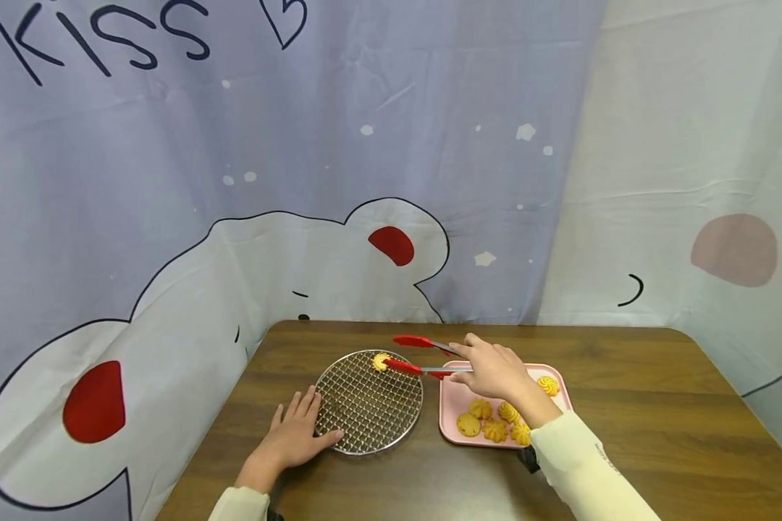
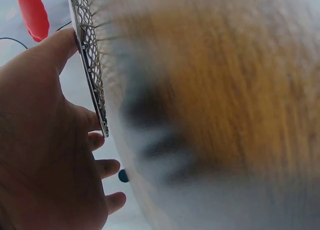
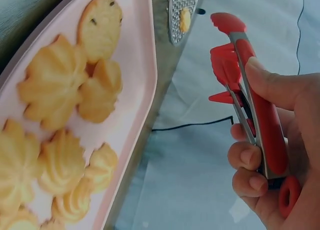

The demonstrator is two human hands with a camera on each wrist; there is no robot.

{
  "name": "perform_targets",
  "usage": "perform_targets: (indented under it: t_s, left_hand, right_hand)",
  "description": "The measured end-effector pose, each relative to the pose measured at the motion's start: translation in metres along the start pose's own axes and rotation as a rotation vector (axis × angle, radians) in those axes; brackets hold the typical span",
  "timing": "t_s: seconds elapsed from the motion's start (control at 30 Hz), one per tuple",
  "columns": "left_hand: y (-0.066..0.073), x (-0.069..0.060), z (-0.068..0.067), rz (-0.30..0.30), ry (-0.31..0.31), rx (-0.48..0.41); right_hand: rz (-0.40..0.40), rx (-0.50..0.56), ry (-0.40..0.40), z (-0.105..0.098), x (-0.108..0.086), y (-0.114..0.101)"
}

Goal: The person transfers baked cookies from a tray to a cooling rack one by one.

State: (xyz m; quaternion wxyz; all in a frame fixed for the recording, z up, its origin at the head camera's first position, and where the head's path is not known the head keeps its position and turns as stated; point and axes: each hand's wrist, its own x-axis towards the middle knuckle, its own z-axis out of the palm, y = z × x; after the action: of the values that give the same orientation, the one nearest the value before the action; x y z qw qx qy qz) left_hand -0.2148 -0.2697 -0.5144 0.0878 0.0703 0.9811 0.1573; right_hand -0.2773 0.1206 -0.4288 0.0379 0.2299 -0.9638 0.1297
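Note:
A round wire rack (image 1: 368,412) lies on the table. My left hand (image 1: 289,438) rests at its left edge, fingers spread and the thumb touching the rim. In my right hand (image 1: 495,370) I grip a pair of tongs (image 3: 267,125) with red tips and handles. Their jaws stand apart, with one red tip beside a yellow swirl cookie (image 1: 379,361) at the back of the rack. Under the right hand lies a pink tray (image 1: 455,394) holding several cookies (image 3: 55,85), flower-shaped, swirled and one round. The right hand and sleeve hide part of the tray.
The brown wooden table (image 1: 652,412) reaches beyond the tray on the right. Behind it hangs a printed curtain (image 1: 495,181) with white bear shapes.

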Motion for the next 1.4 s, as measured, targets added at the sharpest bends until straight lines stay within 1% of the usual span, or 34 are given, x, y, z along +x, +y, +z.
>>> perform_targets:
  t_s: [0.13, 0.3, 0.47, 0.57, 0.8, 0.9, 1.03, 1.13, 1.4]
  left_hand:
    - [0.0, 0.001, -0.001, -0.006, -0.006, -0.001]
    - [-0.001, 0.001, 0.0, -0.002, -0.003, -0.002]
    - [-0.001, 0.001, 0.001, 0.0, -0.004, -0.007]
    - [-0.002, 0.002, 0.0, 0.0, -0.002, -0.008]
    - [-0.002, 0.003, -0.002, -0.014, -0.024, 0.007]
    - [-0.001, 0.003, -0.003, -0.008, -0.022, -0.001]
    - [-0.001, 0.005, -0.001, -0.008, -0.026, -0.003]
    - [-0.002, 0.006, 0.001, -0.007, -0.033, -0.006]
    - [-0.004, 0.006, 0.001, -0.002, -0.028, -0.006]
  right_hand:
    - [-0.01, 0.007, 0.002, -0.004, -0.009, 0.006]
    - [-0.021, -0.01, 0.012, -0.008, -0.021, 0.016]
    - [-0.025, 0.0, 0.031, -0.015, -0.033, 0.024]
    - [-0.01, 0.004, 0.035, -0.019, -0.039, 0.028]
    - [0.021, -0.001, 0.037, -0.027, -0.053, 0.04]
    - [0.03, -0.007, 0.045, -0.03, -0.06, 0.047]
    - [0.038, -0.012, 0.048, -0.033, -0.069, 0.055]
    - [0.045, -0.013, 0.041, -0.034, -0.076, 0.06]
    - [0.088, -0.006, 0.009, -0.039, -0.093, 0.069]
